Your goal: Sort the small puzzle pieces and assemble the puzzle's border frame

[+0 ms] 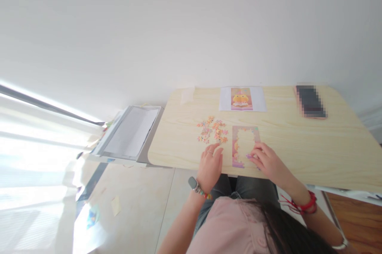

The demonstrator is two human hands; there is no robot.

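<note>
A partly joined jigsaw puzzle (235, 159) lies flat on the wooden table, its edge pieces forming a frame around bare wood. Over its right side, my right hand (265, 159) pinches a small purple puzzle piece (248, 156) between thumb and fingers. To the left, my left hand (211, 163) rests with fingers spread on the tabletop, just below a pile of loose orange and pink puzzle pieces (219, 127). Nothing shows in that hand. Behind the puzzle is a printed reference picture (241, 99) of a yellow figure on white paper.
A phone (310, 101) lies at the table's (298, 146) back right. A small pale sheet (187, 95) is at the back left. Left of the table stands a grey tray (145, 142) holding papers (128, 130). A white wall rises behind, and a bright curtain (30, 174) hangs at left.
</note>
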